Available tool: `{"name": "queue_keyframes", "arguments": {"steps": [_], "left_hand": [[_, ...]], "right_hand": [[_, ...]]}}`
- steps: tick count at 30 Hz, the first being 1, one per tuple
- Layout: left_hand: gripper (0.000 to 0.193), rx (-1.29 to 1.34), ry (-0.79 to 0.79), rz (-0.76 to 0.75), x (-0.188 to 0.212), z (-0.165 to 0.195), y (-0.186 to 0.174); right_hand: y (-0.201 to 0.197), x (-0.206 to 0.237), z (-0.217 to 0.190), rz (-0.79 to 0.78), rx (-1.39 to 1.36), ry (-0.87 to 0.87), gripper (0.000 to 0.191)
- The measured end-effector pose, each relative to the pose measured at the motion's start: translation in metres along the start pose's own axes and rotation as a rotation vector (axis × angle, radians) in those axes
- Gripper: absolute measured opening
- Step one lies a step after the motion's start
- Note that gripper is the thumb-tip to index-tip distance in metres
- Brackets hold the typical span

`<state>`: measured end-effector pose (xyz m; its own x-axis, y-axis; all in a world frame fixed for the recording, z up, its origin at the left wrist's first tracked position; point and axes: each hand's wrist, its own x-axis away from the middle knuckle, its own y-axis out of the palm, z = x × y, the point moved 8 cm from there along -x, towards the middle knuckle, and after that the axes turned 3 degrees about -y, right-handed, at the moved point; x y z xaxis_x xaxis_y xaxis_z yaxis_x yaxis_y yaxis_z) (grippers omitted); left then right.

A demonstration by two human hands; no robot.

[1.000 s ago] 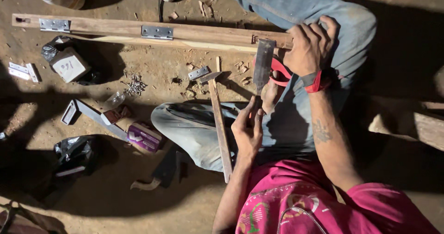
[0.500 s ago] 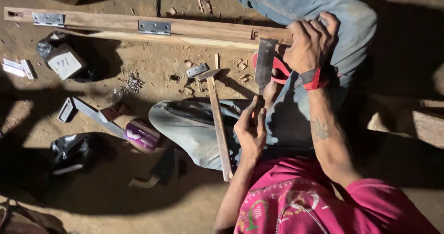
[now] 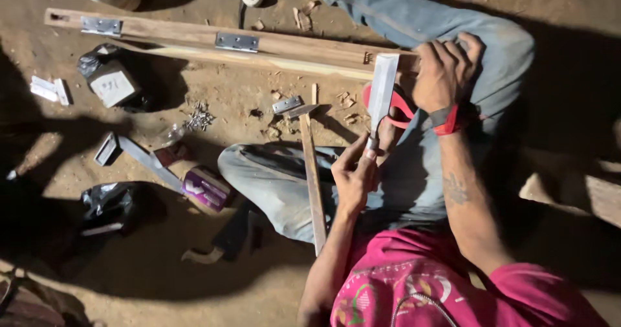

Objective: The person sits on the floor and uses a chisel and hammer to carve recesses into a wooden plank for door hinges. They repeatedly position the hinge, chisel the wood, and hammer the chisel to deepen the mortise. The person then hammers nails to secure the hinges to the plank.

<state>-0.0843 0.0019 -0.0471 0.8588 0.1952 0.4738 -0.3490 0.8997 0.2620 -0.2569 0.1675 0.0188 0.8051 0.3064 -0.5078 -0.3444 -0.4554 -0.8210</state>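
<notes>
So I'm looking straight down at the dirt floor (image 3: 272,107) here, sitting with knees in blue jeans and a pink shirt at the bottom edge. My left hand (image 3: 354,175) is pinched shut around the lower handle end of a flat steel chisel with a wide blade (image 3: 380,94), and that blade stands with its tip against the long wooden strip with 2 metal hinges (image 3: 259,45), which runs across the top of the floor from the upper left corner to my right knee. My right hand (image 3: 446,68) is closed down over the right end of that wooden strip, fingers curled on top, with a red and black band on the wrist. So the 2 hands are apart, 1 on the chisel and 1 on the wood. A foot in a red flip-flop sandal (image 3: 398,107) sits just behind the chisel. A hammer with a long wooden handle (image 3: 309,165) lies near the middle, its steel head just below the strip and its handle resting across my left leg, touched by neither hand. Wood chips are scattered around the hammer head. Over toward the left edge there's a small pile of screws (image 3: 199,117), a purple box (image 3: 206,188), and a black plastic bag (image 3: 110,204), all well apart from my hands.
</notes>
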Motion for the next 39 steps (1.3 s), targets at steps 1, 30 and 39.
{"name": "queue_keyframes", "arguments": {"steps": [1, 30, 39], "left_hand": [[0.038, 0.192, -0.127, -0.052, 0.004, -0.009, 0.000], [0.034, -0.135, 0.086, 0.181, 0.013, 0.003, -0.014], [0.031, -0.822, 0.721, 0.199, 0.017, 0.052, -0.017]], "right_hand": [[0.002, 0.002, 0.000, -0.025, -0.028, -0.002, 0.023], [0.007, 0.013, 0.000, -0.025, 0.055, 0.034, 0.011], [0.005, 0.011, 0.000, 0.009, 0.054, 0.005, 0.036]]}}
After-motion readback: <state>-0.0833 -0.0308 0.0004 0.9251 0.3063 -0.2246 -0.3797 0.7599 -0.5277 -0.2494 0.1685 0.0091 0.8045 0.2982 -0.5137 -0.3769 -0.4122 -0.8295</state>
